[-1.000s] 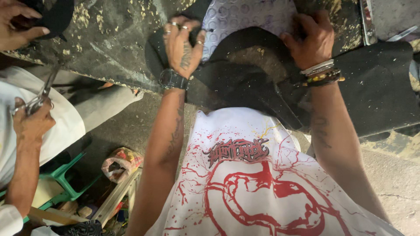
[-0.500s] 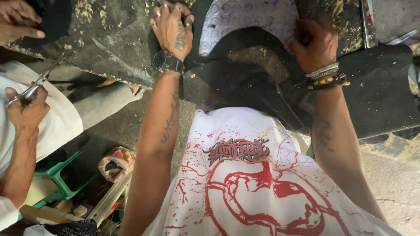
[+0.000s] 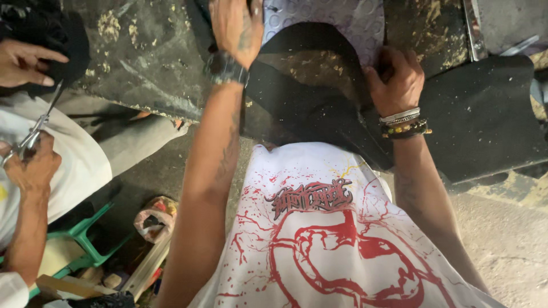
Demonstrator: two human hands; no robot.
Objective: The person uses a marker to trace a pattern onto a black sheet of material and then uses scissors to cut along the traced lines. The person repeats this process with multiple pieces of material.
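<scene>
Black, soft sheet material (image 3: 319, 108) lies across a stained, glue-spattered worktable (image 3: 142, 63), and both of the person's hands are on it. The left hand (image 3: 237, 25) lies at the far edge of the sheet, fingers bent and pressed down over the black layer; the fingertips run off the top of the picture, so whether they pinch anything cannot be told. A dark watch (image 3: 225, 67) sits on that wrist. The right hand (image 3: 397, 80) is closed in a fist, its fingers curled round the edge of the sheet, gripping it; bracelets (image 3: 404, 122) ring the wrist. Between the two hands, just beyond the fingers, a pale grey mat with a round stud pattern (image 3: 342, 20) shows under the black curve. To the outer side of the right fingers a second black slab (image 3: 485, 114) overhangs the table edge.

Below the table is rough concrete floor (image 3: 514, 239). Well to the outer side of the left fingers another person sits, one hand (image 3: 25, 63) on dark cloth, the other hand (image 3: 31, 165) holding scissors (image 3: 34, 134). A green plastic stool (image 3: 80, 239) and scraps lie on the floor near that person.
</scene>
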